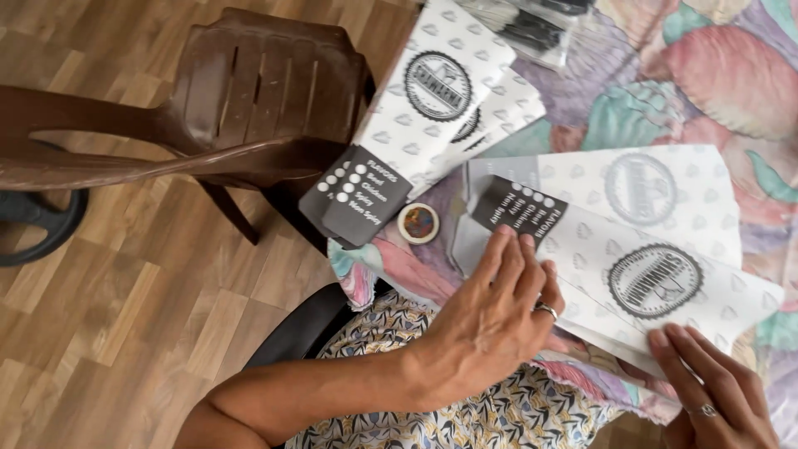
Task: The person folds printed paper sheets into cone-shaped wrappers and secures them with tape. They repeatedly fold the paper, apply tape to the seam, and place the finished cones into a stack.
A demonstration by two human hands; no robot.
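Left hand (499, 312) and right hand (715, 391) flat, fingers spread, pressing paper sleeves (665, 274); beside them, small round tin (418, 223), brown chair (258, 100)

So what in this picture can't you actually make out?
- Right hand: cut off by the bottom edge of the head view.
- Paper sleeve under the left hand: its near corner is hidden by the fingers.
- Clear packet: cut by the top edge, contents blurred.
- Small round pot: too small to tell what it holds.
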